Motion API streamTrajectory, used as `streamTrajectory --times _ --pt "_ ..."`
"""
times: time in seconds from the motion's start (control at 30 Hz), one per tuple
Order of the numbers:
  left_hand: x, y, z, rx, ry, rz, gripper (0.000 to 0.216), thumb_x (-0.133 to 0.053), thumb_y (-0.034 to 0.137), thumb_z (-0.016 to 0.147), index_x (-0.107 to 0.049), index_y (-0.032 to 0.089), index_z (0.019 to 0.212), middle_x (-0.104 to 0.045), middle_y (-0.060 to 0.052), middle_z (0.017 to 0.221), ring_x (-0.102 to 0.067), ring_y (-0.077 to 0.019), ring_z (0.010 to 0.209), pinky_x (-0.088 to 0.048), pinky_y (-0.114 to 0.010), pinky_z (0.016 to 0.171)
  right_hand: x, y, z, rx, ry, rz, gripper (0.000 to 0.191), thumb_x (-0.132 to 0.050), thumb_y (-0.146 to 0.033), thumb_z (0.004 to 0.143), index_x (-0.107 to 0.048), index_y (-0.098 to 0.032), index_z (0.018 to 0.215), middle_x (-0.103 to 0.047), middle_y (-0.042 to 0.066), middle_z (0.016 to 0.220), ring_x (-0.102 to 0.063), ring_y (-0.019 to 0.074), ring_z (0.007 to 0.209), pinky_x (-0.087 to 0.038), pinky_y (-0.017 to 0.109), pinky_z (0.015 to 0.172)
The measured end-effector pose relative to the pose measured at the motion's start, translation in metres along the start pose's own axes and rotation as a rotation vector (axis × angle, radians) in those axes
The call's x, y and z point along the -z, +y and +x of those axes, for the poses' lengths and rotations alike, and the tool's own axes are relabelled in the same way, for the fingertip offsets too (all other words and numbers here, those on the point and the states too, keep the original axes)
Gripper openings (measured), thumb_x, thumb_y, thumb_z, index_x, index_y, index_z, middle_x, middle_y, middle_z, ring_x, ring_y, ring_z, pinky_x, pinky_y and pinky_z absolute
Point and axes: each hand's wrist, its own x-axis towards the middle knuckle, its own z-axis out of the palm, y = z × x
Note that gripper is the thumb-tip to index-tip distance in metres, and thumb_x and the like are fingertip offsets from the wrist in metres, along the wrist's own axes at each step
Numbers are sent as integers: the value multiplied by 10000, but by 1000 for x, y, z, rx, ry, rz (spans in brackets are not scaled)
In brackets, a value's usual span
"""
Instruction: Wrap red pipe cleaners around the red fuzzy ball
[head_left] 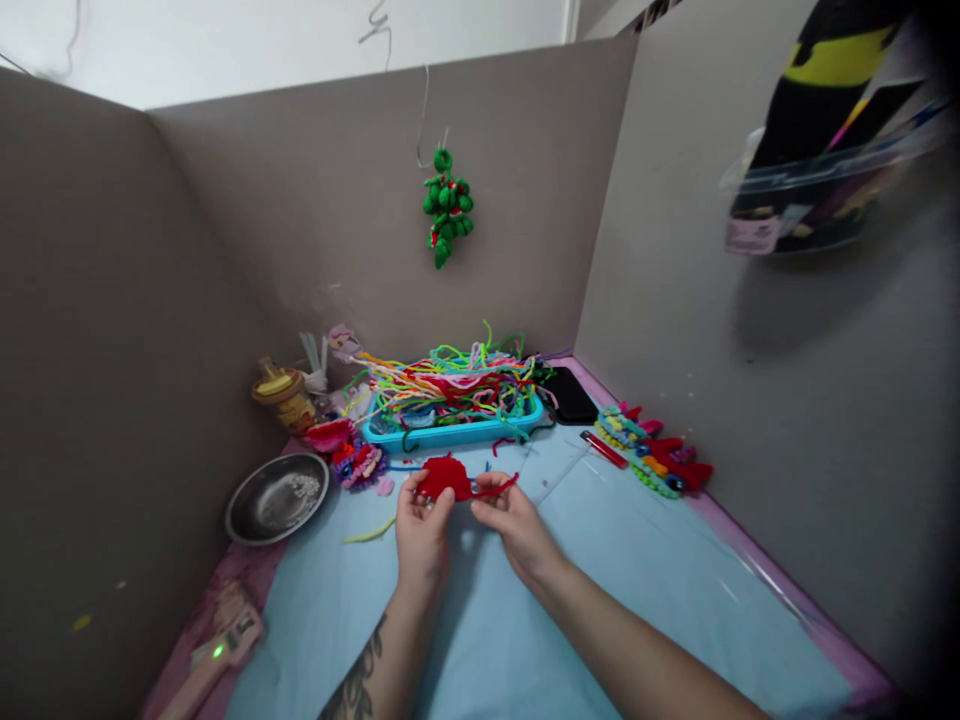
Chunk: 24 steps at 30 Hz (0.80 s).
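Observation:
My left hand (421, 530) pinches a red pipe-cleaner piece (448, 477), a fuzzy coiled shape, above the light blue table cover (637, 590). My right hand (510, 525) grips the loose red strand that trails off the same piece to the right. Both hands are closed on it, close together, at the middle of the table. Just behind them stands a blue tray (457, 432) heaped with pipe cleaners of many colours.
A metal bowl (276, 497) sits at the left, with a pink glue gun (217, 650) near the front left edge. Finished colourful pieces (652, 462) lie at the right by the cardboard wall. A green pipe-cleaner figure (447, 206) hangs on the back wall. A black phone (571, 394) lies beside the tray.

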Motion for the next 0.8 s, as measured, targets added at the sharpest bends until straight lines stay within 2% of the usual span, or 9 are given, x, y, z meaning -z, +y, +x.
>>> streamTrajectory --times 0.07,0.17,0.33,0.4,0.5,0.6,0.7,0.8 --pt "1 -2 0 -14 3 39 478 -758 232 624 -509 198 1030 -678 -54 942 -651 -162 858 -457 -314 837 -1 -1 -1 -6 -26 51 387 -815 -248 519 -637 -209 860 -614 -23 726 -521 123 645 -392 246 621" --pt "2 -3 1 -9 -5 45 461 -757 220 626 -513 200 1016 -685 -48 932 -655 -154 841 -463 -294 821 -1 -4 1 -69 -89 106 298 -804 -335 563 -646 -175 758 -605 -13 632 -480 95 546 -355 227 543" --pt "2 1 5 101 -17 -176 458 -756 195 621 -517 215 1011 -695 -30 909 -659 -149 836 -478 -299 821 8 -9 15 -73 78 280 342 -848 -348 488 -621 -185 686 -610 -15 582 -511 105 553 -370 228 549" --pt "3 3 6 133 -39 -228 437 -750 184 627 -525 214 1001 -697 -32 923 -658 -155 856 -480 -309 834 12 -10 20 -93 106 304 357 -854 -348 473 -613 -192 685 -595 -23 575 -510 111 552 -374 230 542" --pt "3 4 5 155 -72 -237 413 -734 191 651 -529 214 1009 -694 -44 959 -657 -171 892 -480 -322 845 14 -8 21 -74 62 239 352 -817 -398 542 -626 -201 763 -615 -8 683 -526 126 611 -392 244 570" --pt "2 5 3 173 -93 -247 402 -717 222 674 -521 221 1025 -690 -51 977 -656 -180 903 -476 -339 849 11 -2 16 -10 -12 75 371 -806 -403 558 -639 -202 821 -623 8 809 -545 153 734 -408 267 675" --pt "2 6 1 183 -123 -269 382 -714 256 676 -522 229 1005 -687 -48 978 -652 -180 904 -466 -344 854 7 5 11 46 -45 -49 377 -815 -418 529 -648 -191 780 -627 38 937 -545 199 887 -387 309 817" --pt "2 5 1 186 -151 -269 374 -714 249 675 -525 236 998 -680 -46 1000 -641 -185 926 -451 -348 859 5 8 10 36 -27 -62 365 -801 -448 531 -649 -188 737 -604 67 1098 -531 234 981 -366 339 879"
